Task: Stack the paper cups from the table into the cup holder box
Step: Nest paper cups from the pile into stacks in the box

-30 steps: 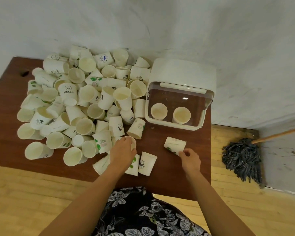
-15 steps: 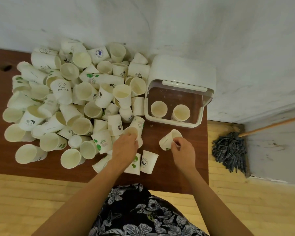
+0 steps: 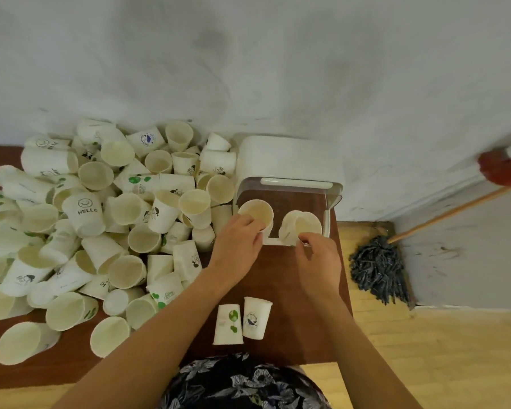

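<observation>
A white cup holder box (image 3: 289,160) with a clear front stands at the table's back right. My left hand (image 3: 236,246) grips a paper cup (image 3: 257,212) at the box's left opening. My right hand (image 3: 319,258) pinches another paper cup (image 3: 303,225) at the right opening. Both cups face me with open mouths. A large pile of white paper cups (image 3: 101,225) covers the left half of the brown table (image 3: 278,278). Two cups (image 3: 242,320) lie side by side near the front edge.
A grey wall runs behind the table. To the right on the wooden floor lies a dark mop head (image 3: 378,270) with a wooden handle (image 3: 455,214). A red object (image 3: 502,168) shows at the far right edge.
Both hands have lifted their cups from the table and carried them forward to the box's two front openings. The camera has tilted up.
</observation>
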Demonstrator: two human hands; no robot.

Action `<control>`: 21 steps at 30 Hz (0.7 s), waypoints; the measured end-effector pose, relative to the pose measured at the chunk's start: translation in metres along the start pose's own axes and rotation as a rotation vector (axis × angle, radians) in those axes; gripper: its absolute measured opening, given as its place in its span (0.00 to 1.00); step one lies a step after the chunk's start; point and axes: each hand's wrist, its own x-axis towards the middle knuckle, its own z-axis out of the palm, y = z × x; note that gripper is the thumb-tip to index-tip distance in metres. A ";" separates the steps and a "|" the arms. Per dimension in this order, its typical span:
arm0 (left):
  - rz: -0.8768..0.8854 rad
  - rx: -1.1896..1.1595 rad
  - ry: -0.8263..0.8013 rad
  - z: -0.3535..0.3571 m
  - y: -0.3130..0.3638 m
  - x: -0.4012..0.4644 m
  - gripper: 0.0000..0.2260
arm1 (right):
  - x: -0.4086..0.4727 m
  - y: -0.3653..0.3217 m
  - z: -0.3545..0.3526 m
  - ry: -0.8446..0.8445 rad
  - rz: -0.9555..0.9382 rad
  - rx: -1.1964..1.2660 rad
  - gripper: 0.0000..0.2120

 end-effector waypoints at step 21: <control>-0.133 0.016 -0.123 0.059 -0.018 0.030 0.09 | 0.061 0.039 0.017 -0.177 -0.121 -0.073 0.10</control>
